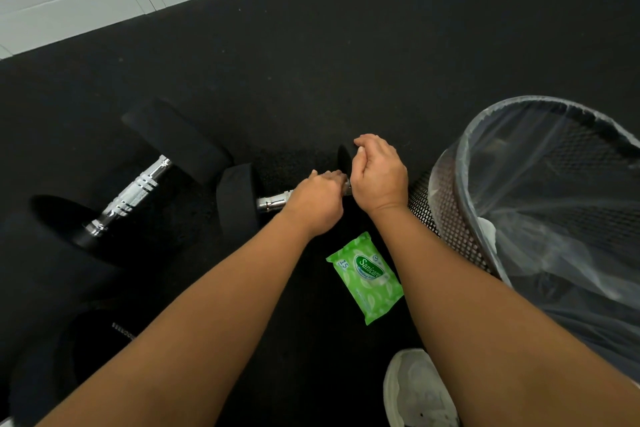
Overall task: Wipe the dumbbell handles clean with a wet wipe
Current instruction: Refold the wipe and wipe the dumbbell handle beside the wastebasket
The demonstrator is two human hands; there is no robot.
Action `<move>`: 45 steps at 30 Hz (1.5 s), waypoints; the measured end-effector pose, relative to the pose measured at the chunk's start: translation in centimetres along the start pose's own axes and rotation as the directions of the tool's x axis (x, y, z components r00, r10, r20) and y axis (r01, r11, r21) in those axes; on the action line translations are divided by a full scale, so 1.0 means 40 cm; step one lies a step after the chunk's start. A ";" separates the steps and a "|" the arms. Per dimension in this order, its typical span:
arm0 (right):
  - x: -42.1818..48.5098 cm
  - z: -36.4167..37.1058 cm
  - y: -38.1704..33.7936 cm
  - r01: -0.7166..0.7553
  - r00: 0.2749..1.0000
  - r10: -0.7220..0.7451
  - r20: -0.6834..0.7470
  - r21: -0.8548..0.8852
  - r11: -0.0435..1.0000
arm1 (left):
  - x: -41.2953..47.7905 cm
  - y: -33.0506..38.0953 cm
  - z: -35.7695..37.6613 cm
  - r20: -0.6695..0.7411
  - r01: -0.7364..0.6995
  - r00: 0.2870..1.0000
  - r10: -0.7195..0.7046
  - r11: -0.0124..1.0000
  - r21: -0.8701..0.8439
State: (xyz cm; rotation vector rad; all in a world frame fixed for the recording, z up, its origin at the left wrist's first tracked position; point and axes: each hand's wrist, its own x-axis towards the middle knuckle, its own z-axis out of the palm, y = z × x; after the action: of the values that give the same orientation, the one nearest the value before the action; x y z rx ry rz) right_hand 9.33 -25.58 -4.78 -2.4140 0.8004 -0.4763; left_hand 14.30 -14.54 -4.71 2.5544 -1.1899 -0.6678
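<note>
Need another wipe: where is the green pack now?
In the head view, lower centre, the green wipe pack lies on the floor, left of the mesh bin and beyond the white shoe.

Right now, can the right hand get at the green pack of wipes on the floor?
Probably yes. The pack of wipes lies uncovered on the floor beside the right forearm; the right hand must only let go of the dumbbell.

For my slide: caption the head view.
Left hand grips dumbbell handle, right hand holds its end weight; wipes pack near bin.
</note>
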 end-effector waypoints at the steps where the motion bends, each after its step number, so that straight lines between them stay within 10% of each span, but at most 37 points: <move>1: 0.002 0.000 -0.001 -0.004 1.000 0.004 0.004 -0.003 1.000 | -0.010 -0.001 0.011 -0.006 -0.044 0.999 0.044 0.999 0.033; 22: 0.005 -0.001 -0.005 -0.044 0.999 0.045 0.027 -0.012 0.999 | -0.119 -0.059 0.014 0.128 -0.250 0.968 0.214 0.850 0.463; 45: 0.007 0.001 -0.002 -0.031 0.999 0.031 0.032 -0.022 0.999 | -0.110 -0.019 0.034 0.106 -0.250 0.968 0.227 0.858 0.449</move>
State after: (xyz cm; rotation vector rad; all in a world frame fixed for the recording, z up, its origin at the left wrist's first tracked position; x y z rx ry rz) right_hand 9.59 -25.69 -4.72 -2.4194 0.8320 -0.4175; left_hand 11.65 -10.70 -4.88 2.6861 -1.8376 -0.4291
